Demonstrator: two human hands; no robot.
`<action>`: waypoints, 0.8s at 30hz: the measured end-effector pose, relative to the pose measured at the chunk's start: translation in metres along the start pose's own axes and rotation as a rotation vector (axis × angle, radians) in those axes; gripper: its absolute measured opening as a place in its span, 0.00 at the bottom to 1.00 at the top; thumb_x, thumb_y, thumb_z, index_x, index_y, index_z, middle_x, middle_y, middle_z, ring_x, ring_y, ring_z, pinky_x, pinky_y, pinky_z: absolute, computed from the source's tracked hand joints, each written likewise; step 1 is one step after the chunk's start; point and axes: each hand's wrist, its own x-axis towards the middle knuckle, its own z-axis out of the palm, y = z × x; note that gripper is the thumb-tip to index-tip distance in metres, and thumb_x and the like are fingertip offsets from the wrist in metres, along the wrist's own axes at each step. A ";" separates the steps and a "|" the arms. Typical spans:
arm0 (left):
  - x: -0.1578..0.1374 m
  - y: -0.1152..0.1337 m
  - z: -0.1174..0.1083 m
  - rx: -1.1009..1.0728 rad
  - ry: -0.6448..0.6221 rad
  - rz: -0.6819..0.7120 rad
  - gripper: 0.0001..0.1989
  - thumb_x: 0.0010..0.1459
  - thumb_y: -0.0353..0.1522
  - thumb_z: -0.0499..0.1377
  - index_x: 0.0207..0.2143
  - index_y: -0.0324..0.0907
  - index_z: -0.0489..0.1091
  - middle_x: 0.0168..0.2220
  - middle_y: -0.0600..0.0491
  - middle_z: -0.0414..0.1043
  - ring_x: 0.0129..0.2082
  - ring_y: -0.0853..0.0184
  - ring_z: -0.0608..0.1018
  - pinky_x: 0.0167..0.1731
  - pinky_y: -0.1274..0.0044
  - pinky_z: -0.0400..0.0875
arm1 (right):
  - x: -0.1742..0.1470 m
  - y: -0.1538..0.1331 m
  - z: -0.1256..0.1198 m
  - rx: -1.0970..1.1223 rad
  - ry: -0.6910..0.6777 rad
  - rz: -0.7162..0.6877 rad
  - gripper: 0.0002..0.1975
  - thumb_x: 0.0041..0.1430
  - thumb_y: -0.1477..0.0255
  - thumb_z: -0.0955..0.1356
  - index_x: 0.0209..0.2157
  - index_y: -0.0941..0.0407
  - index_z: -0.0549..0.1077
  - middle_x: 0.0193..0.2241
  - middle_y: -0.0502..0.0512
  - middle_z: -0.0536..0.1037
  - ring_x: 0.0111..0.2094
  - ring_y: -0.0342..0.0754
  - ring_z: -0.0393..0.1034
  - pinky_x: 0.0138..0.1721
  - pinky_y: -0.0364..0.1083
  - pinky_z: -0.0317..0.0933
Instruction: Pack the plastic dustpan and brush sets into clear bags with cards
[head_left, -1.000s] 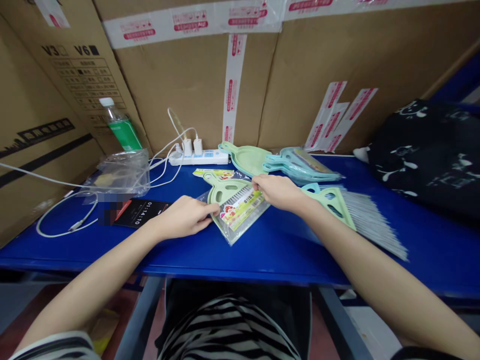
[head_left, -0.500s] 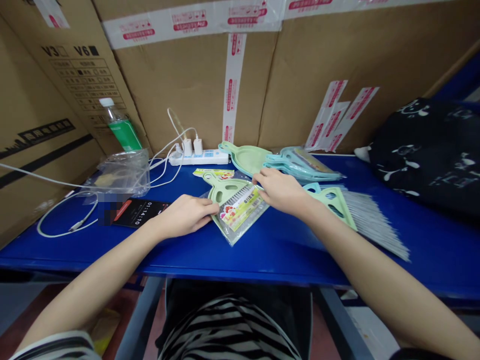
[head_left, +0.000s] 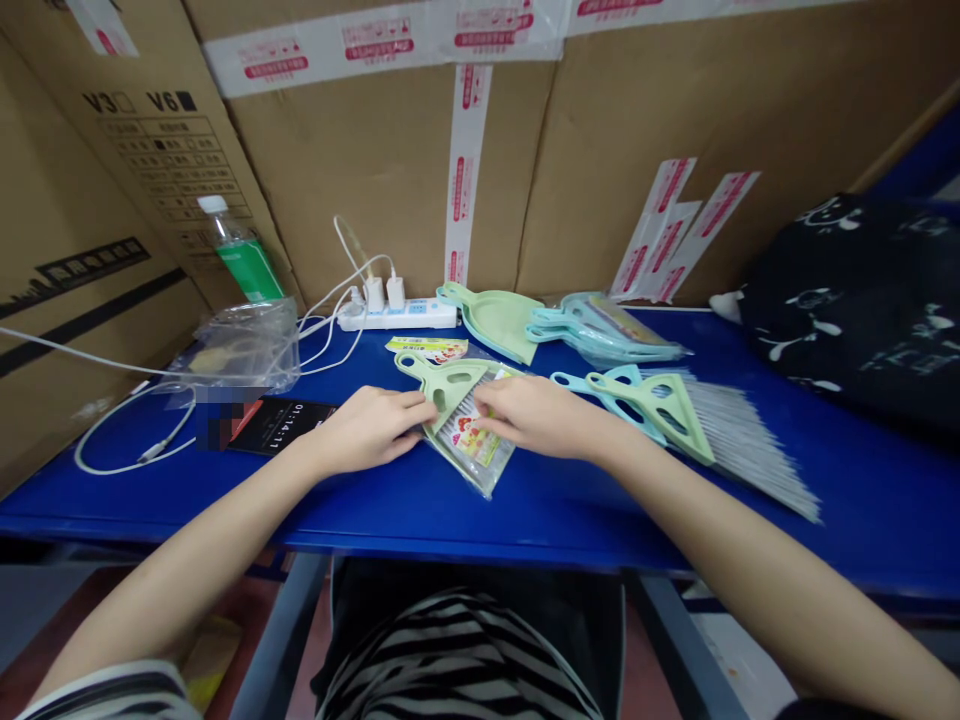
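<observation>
The step in hand looks to be two-handed handling of a bagged brush set (head_left: 459, 425), a pale green piece with grey bristles in clear film, at the near middle of the blue tabletop (head_left: 600, 515), its green handle end pointing far and left. The left hand (head_left: 386, 425) is closed, thumb and fingers together on the set's left edge, and seems to pin it there. The right hand (head_left: 506, 412) reaches in from the right, fingers curled and bunched against the front beside the mushroom-printed label (head_left: 480, 442) — whether they pinch film or card, or only press, I cannot tell. The next move would seem to call for a firm left hold and a light right touch, since thin film may slip or tear suddenly and the bristles could bend. Beyond the set, just past its handle, lies a yellow card (head_left: 427, 348); a pale green dustpan (head_left: 504, 318) sits farther off, with blue dustpans (head_left: 600, 335) (at least partly in film) to its right. Nearer on the right, unwrapped brushes (head_left: 667, 405) overlap — a green one over a blue one, grey bristles fanned toward the near right.
</observation>
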 end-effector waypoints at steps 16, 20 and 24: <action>0.004 0.015 0.014 -0.002 0.212 0.199 0.12 0.65 0.32 0.48 0.30 0.42 0.67 0.26 0.55 0.73 0.24 0.71 0.72 0.26 0.78 0.62 | -0.009 -0.031 0.007 0.022 0.000 -0.111 0.12 0.58 0.67 0.67 0.39 0.62 0.72 0.37 0.64 0.75 0.38 0.55 0.71 0.36 0.48 0.60; 0.005 0.018 0.016 0.009 0.284 0.229 0.15 0.67 0.32 0.46 0.31 0.41 0.68 0.26 0.55 0.73 0.24 0.71 0.72 0.26 0.78 0.62 | -0.009 -0.033 0.004 0.030 -0.043 -0.082 0.08 0.59 0.73 0.65 0.39 0.61 0.72 0.34 0.62 0.78 0.35 0.54 0.74 0.33 0.47 0.60; 0.005 0.017 0.014 0.038 0.348 0.247 0.17 0.68 0.33 0.45 0.29 0.41 0.69 0.25 0.56 0.72 0.23 0.72 0.72 0.25 0.78 0.61 | -0.007 -0.032 0.005 0.036 -0.054 -0.103 0.08 0.61 0.73 0.65 0.40 0.62 0.71 0.36 0.63 0.79 0.36 0.54 0.74 0.33 0.47 0.59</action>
